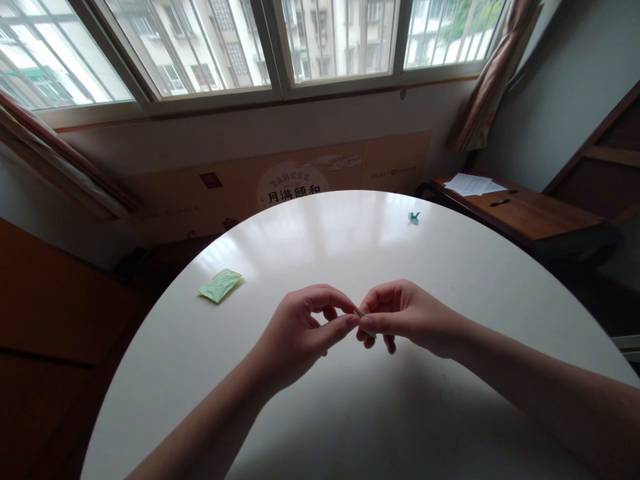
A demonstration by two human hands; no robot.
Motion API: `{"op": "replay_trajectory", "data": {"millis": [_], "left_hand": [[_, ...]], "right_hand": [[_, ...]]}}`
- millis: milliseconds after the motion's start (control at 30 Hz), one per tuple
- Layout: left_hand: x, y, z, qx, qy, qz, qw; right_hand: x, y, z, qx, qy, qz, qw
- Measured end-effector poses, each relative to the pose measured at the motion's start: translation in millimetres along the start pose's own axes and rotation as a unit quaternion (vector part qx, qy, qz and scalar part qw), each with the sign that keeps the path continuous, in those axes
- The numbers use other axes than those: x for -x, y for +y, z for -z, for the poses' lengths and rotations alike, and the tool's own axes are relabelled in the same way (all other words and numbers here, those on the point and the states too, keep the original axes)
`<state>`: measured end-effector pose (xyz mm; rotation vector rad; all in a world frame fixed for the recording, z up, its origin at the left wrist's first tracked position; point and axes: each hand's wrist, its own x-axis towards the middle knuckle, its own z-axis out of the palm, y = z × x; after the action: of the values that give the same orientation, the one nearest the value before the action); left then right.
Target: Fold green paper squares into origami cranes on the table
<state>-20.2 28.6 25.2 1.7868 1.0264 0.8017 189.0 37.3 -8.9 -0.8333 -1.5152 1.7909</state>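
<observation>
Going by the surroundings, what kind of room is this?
Probably a room in a home: curtains hang beside a barred window, with a round white table in front.

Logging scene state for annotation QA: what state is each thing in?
Left hand: thumb and fingertip pinched at the small green piece
Right hand: pinching the same piece
Small green piece: held above the table, mostly hidden by fingers
Light green rectangle: lying on the table, creased
Teal figure: on the table, details too small to tell
Right curtain: gathered aside
White papers: lying on the brown desk
</observation>
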Motion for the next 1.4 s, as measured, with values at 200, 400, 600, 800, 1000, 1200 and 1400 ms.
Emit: {"op": "replay_trajectory", "data": {"millis": [200,400,600,800,1000,1200,1400], "left_hand": [[1,-2,0.3,-0.094,0.007,-0.059,0.994],[2,-7,-3.2,-0.145,-0.009,-0.087,0.986],[2,-11,-5.0,-0.208,-0.042,-0.096,0.972],[-1,-11,-3.6,-0.127,-0.092,-0.039,0.987],[-8,-9,13.1,-0.005,-0.023,0.007,1.000],[-5,-11,8.0,0.063,0.037,0.017,0.997],[-2,-13,-3.6,0.153,0.038,0.026,0.987]], "right_hand": [[1,-3,4,0.102,0.015,-0.003,0.995],[4,-4,-4,0.153,0.017,0.053,0.987],[5,-3,-8,0.242,0.014,0.086,0.966],[6,-7,-7,0.266,0.008,0.064,0.962],[3,-9,0,0.188,0.030,-0.011,0.982],[2,-5,3,-0.075,-0.011,-0.077,0.994],[1,0,1,-0.223,-0.044,-0.075,0.971]]}}
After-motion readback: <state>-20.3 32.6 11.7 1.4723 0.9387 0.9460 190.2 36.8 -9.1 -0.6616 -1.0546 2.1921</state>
